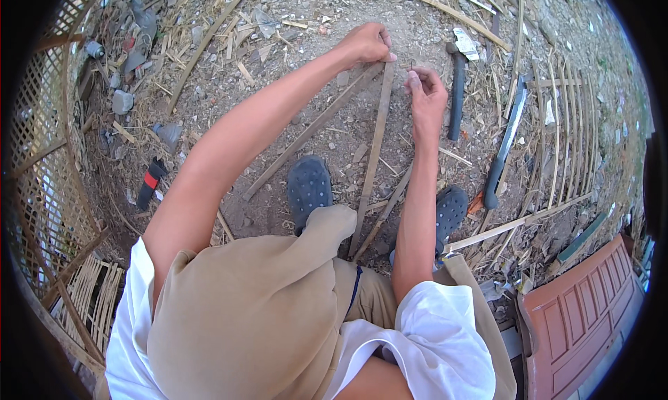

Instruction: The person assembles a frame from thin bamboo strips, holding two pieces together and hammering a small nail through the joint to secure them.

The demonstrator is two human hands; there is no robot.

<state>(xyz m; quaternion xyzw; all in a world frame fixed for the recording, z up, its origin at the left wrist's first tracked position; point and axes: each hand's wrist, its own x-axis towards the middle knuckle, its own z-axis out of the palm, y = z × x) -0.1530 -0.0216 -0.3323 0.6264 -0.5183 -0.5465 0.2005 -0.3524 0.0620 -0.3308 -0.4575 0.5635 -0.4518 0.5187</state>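
My left hand [369,43] is closed, its fingertips pinching the far ends of two wooden strips where they meet. One strip [376,135] runs back toward my feet; the other strip [313,132] slants off to the left, so they form a narrow V on the ground. My right hand [426,90] is held just right of that joint, thumb and fingers pinched together. Something thin and small shows at its fingertips, too tiny to name. A hammer [457,97] with a dark handle lies right of my right hand.
A machete [513,121] lies farther right, near a slatted wooden frame [567,132]. A brown plastic chair [577,309] stands at lower right. Woven lattice [45,184] rises at the left, with a black-and-red object [149,183] nearby. Wood scraps and litter cover the dirt.
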